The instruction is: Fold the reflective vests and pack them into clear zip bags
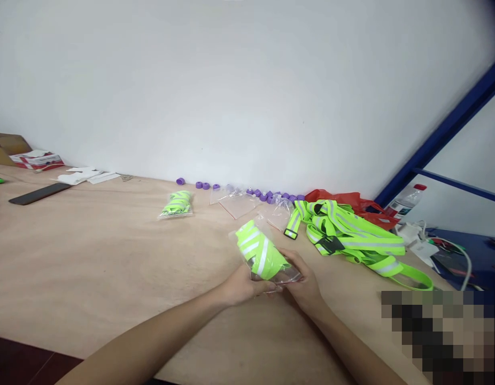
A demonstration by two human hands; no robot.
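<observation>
Between my hands, above the front half of the table, is a clear zip bag (264,255) with a folded neon-green reflective strap inside. My left hand (241,286) grips its lower left side, thumb along the bottom edge. On the right, my right hand (306,278) closes around the lower right corner, near the red zip line. A second bagged green strap (177,204) lies on the table to the left. Loose green reflective straps (352,230) with black buckles are heaped at the right. Flat clear zip bags (235,204) lie beyond my hands.
Purple caps (267,195) line the wall side of the wooden table (91,256). A red plastic bag (352,200) and a bottle (408,200) are behind the straps. At left are a dark flat bar (39,193), white papers (81,176) and a red-white box (37,159).
</observation>
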